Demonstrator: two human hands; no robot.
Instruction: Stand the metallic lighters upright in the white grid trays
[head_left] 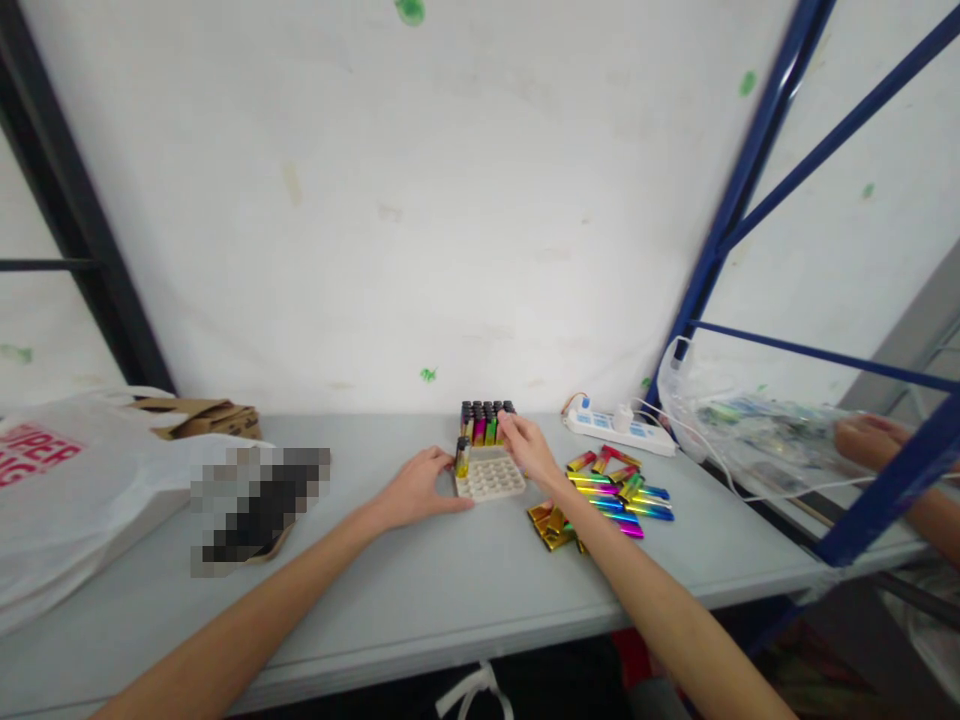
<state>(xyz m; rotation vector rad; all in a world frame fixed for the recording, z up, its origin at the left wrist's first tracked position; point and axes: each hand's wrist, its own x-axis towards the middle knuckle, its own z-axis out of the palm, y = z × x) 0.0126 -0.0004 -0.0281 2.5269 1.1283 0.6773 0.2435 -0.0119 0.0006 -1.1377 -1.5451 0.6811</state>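
Note:
A small white tray [495, 485] with rows of cells sits on the grey table [420, 590]. Its far rows hold several upright iridescent lighters [484, 420] with black caps. My left hand [420, 487] rests at the tray's left edge, fingers closed on one upright lighter [463, 457] at the near left corner. My right hand [525, 445] reaches over the tray's right side, fingertips pinched at the standing lighters; what it holds, if anything, is hidden. A loose heap of lighters [611, 490] lies just right of the tray.
A white power strip [619, 428] with cables lies behind the heap. A clear plastic bag [750, 420] and another person's hand [870, 440] are at the far right, by a blue metal frame [885, 490]. A white bag [67, 490] and cardboard [202, 415] lie left.

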